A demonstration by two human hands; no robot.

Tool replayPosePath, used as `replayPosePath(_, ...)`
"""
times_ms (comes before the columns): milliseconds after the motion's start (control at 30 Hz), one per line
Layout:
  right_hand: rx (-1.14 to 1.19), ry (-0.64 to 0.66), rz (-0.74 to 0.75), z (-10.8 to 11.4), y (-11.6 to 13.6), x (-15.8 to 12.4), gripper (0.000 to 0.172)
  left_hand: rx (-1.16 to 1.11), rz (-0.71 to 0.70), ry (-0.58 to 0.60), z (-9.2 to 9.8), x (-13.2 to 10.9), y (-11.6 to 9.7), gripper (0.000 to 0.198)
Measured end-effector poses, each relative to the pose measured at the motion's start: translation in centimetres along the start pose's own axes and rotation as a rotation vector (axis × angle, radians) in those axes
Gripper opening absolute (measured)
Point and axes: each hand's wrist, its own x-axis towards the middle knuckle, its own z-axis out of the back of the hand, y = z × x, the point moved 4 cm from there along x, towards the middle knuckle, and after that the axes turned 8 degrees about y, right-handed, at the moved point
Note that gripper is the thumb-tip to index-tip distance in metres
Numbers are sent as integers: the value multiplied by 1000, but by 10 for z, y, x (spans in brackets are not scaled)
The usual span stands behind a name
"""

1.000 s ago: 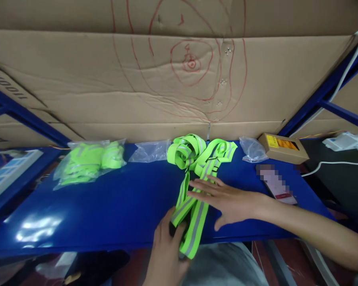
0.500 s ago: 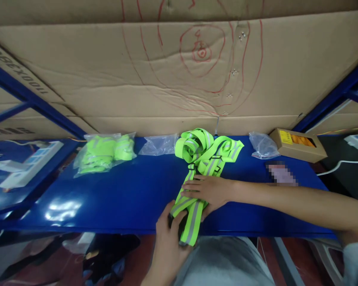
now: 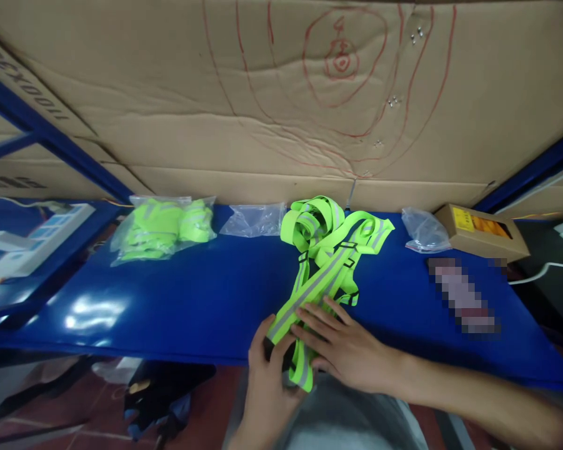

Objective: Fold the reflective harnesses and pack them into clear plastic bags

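A bundle of neon-green reflective straps point(image 3: 319, 284) with a grey stripe and black buckles lies on the blue table. Its far part is coiled in loops, while its near end reaches the table's front edge. My left hand point(image 3: 270, 369) is closed around that near end, with a dark piece showing between thumb and fingers. A short loop of strap hangs beside it. My right hand point(image 3: 344, 347) rests on the straps just to the right, fingers stretched out and spread, not closed on anything.
A clear bag of green straps point(image 3: 152, 228) lies at the back left. Empty plastic bags point(image 3: 253, 220) and a brown box point(image 3: 482, 231) line the cardboard wall point(image 3: 178, 144). A blurred-out flat object point(image 3: 466, 297) lies on the right. A power strip point(image 3: 40, 240) is far left.
My right hand has slid toward me along the straps, its fingers spreading. One strap now lies diagonally up to my left hand, which keeps its hold at the near end. The view has shifted slightly.
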Motion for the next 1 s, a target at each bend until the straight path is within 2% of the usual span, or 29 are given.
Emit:
replayPosePath(100,37,-39,-125,-9,4,1,54,-25,1,37,1,-1,0,64)
replayPosePath(233,141,-166,-277,-11,5,-1,45,-140,-38,179,11,-3,1,94)
replayPosePath(300,162,-233,-303,-13,4,-5,38,-183,-93,239,19,-3,2,98)
replayPosePath(433,87,-358,-223,-9,8,-27,39,-115,-114,311,31,3,5,80)
replayPosePath(500,87,-381,-253,-6,12,-45,43,-45,-130,369,33,6,6,71)
replayPosePath(633,231,-211,-337,-14,26,-72,38,23,-232,453,30,14,4,61)
replayPosePath(667,260,-162,-344,-18,30,-76,45,24,-255,460,29,16,3,60)
replayPosePath(767,325,-91,-352,-32,39,-77,93,16,-297,475,24,21,-4,62)
replayPosePath(833,354,-109,-395,-41,41,-74,105,10,-297,474,21,23,-9,62)
replayPosePath(900,355,-172,-435,-49,41,-72,98,-4,-303,469,20,24,-13,59)
replayPosePath(1000,321,-347,-411,-57,43,-73,80,-15,-321,462,21,24,-16,50)
